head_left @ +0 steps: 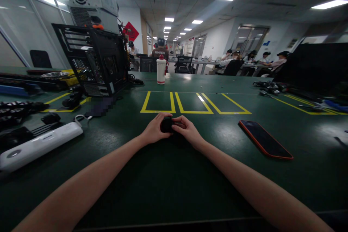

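A small black object (166,124) is held between my two hands over the green table (174,188), just in front of the yellow tape outlines (181,111). My left hand (155,129) wraps its thumb and fingers around the object's left side. From the right, my right hand (187,130) pinches at the object's edge with thumb and fingertips. What exactly the object is cannot be made out, as the fingers cover part of it. An orange-edged phone (265,139) lies flat to the right of my right hand.
A black computer case (100,61) stands at the back left with a metal unit on top. A white bottle (161,70) stands behind the tape. Left lie a white device (40,145) and cables; cables (272,87) and a dark screen are right. People sit farther back.
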A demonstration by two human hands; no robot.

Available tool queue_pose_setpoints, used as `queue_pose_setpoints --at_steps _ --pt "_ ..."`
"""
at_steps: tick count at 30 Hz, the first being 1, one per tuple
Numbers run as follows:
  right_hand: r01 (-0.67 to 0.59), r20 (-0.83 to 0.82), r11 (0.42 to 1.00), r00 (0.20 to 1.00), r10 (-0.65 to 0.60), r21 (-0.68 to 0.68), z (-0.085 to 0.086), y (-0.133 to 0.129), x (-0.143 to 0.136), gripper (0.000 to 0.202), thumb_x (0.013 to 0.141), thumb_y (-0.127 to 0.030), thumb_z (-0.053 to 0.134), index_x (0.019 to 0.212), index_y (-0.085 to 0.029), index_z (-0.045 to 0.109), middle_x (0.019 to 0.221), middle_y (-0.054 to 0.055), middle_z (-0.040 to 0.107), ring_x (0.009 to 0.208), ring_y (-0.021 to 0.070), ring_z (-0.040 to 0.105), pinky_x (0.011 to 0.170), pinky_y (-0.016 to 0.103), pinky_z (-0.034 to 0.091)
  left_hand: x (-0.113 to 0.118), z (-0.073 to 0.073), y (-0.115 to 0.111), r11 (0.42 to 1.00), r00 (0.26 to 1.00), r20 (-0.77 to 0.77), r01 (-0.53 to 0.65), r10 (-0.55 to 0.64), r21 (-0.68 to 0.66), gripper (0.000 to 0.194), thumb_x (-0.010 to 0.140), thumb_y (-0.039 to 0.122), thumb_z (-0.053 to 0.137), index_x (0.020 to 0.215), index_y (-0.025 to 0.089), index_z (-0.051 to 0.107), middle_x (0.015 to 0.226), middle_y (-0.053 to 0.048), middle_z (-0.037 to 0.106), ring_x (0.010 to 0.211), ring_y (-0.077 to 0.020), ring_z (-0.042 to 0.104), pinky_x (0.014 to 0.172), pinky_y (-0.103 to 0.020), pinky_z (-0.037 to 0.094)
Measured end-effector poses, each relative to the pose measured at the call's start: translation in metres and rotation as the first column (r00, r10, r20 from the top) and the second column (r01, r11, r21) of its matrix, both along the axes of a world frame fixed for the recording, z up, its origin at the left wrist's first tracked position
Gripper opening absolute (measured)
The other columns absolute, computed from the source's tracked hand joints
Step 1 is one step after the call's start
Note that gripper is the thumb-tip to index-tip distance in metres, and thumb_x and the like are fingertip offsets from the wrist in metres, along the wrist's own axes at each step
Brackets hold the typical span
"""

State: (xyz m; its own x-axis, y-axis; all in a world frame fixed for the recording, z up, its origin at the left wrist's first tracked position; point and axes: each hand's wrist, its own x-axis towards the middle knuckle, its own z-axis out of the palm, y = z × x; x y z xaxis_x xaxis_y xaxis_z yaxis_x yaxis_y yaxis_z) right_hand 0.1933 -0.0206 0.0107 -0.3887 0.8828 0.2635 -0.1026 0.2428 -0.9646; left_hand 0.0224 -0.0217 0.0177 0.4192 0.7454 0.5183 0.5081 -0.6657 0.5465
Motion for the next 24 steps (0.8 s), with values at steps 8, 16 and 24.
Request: queue_pose_setpoints --at_steps 8,16,24 --pt "0.043 0.076 0.999 0.996 -0.042 -0.012 -0.0023 0.0049 0.0001 0.033 0.069 -0.022 0.058 0.101 -0.019 0.052 0.106 0.006 0.057 0.098 0.0173 0.055 0.090 0.036 0.040 0.0001 0.0012 0.0003 0.999 1.000 0.013 0.017 -0.018 0.032 0.058 0.059 0.018 0.068 0.110 0.023 0.040 0.109 -0.003 0.047 0.100 -0.0202 0.047 0.085 -0.034 0.040" --pt "0.005 -0.001 1.000 1.000 -0.005 0.021 -0.0003 -0.0006 -0.0005 0.023 0.067 -0.022 0.061 0.088 -0.020 0.052 0.095 0.001 0.059 0.095 0.0150 0.056 0.088 0.033 0.042 0.0004 0.0031 -0.0018 1.000 1.000 0.007 0.008 -0.008 -0.004 0.058 0.059 0.019 0.068 0.110 0.023 0.040 0.110 -0.004 0.046 0.100 -0.0217 0.048 0.084 -0.036 0.041" --pt "0.050 0.096 0.999 0.994 -0.050 0.006 -0.0015 0.0044 0.0008 0.034 0.069 -0.023 0.059 0.102 -0.019 0.053 0.105 0.006 0.058 0.099 0.0178 0.055 0.090 0.037 0.041 -0.0002 0.0034 -0.0022 1.000 1.000 0.009 0.007 -0.007 -0.013 0.059 0.058 0.018 0.067 0.110 0.023 0.040 0.110 -0.003 0.046 0.098 -0.0215 0.049 0.080 -0.035 0.042"
